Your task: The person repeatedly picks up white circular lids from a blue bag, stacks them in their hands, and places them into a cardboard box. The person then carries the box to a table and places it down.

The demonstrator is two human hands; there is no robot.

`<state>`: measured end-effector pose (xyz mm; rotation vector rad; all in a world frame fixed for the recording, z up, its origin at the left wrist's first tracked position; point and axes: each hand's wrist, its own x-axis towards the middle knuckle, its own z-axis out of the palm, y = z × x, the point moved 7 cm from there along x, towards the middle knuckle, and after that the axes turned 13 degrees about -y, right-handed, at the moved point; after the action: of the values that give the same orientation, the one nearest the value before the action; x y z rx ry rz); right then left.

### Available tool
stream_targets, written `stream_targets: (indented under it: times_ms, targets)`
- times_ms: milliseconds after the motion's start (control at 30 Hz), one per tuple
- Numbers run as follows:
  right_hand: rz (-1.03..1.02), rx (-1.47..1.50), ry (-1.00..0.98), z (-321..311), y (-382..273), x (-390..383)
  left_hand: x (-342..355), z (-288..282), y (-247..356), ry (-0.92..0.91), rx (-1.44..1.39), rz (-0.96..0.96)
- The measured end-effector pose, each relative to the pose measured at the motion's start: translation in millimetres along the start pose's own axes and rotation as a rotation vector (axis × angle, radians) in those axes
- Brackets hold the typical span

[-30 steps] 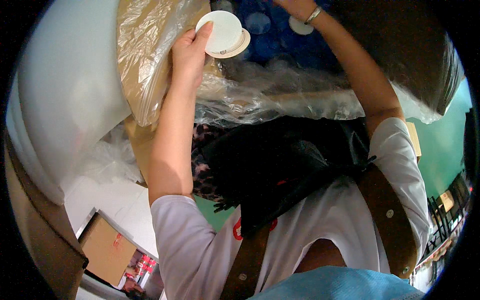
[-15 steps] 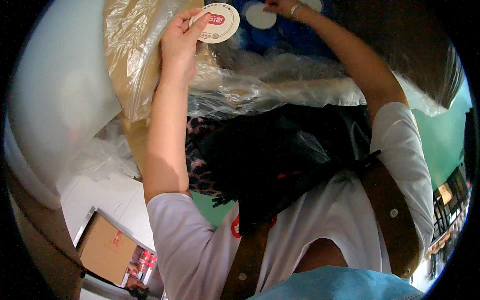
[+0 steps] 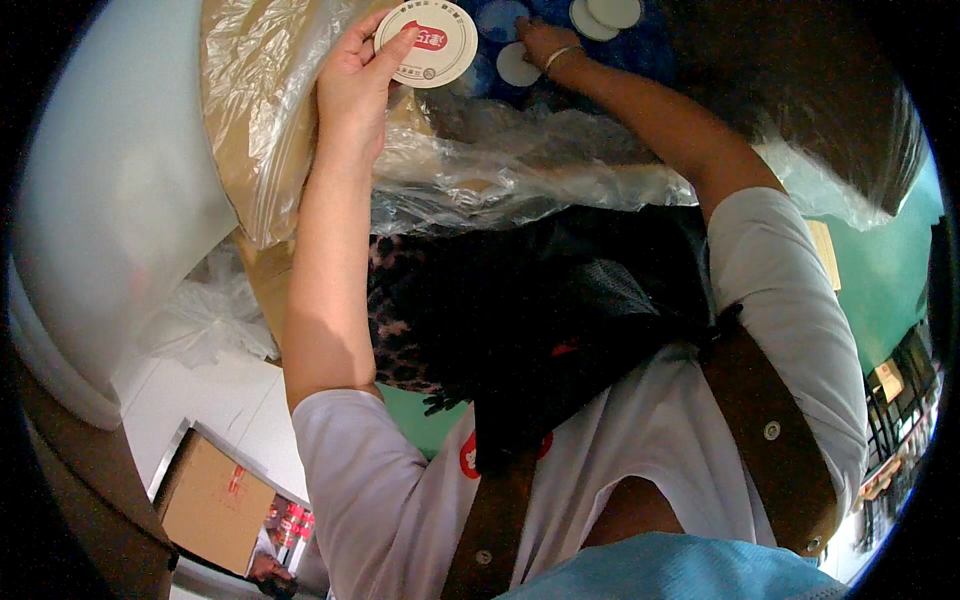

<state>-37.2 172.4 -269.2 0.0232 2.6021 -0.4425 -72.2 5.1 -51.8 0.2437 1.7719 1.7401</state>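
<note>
Left hand (image 3: 358, 78), just before 12 o'clock, gripping a round cream paper disc (image 3: 440, 58) with red print between thumb and fingers; whether others lie behind it cannot be told. Right hand (image 3: 548, 42), just past 12 o'clock, over a dark blue area (image 3: 645, 60) — fingers reaching out, grip indeterminable. A plain white disc (image 3: 514, 67) lies just beside it at its 8 o'clock; two overlapping white discs (image 3: 603, 17) lie at its 2 o'clock. Crumpled clear plastic film (image 3: 520, 165) — nearer the body — spans the 12 o'clock sector.

flat cream disc (image 3: 440, 55) with red centre in left hand (image 3: 353, 88), white discs (image 3: 516, 66) near right hand (image 3: 550, 44)
</note>
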Motion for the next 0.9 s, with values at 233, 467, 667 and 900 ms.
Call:
stream_targets:
  times_ms: [233, 467, 667, 900]
  targets:
    - [0.056, -0.008, -0.102, 9, 16, 10, 2, 0, -1, 0.019, 0.010, -0.035]
    - [0.022, 0.013, 0.002, -2, 7, -1, -1, 0, 0, 0.010, -0.032, 0.002]
    - [-0.092, -0.090, 0.071, 6, 3, 10, 3, 0, -2, -0.009, -0.013, 0.006]
    - [-0.046, 0.240, 0.087, -44, 19, 37, -4, -1, 0, 0.010, -0.006, 0.012]
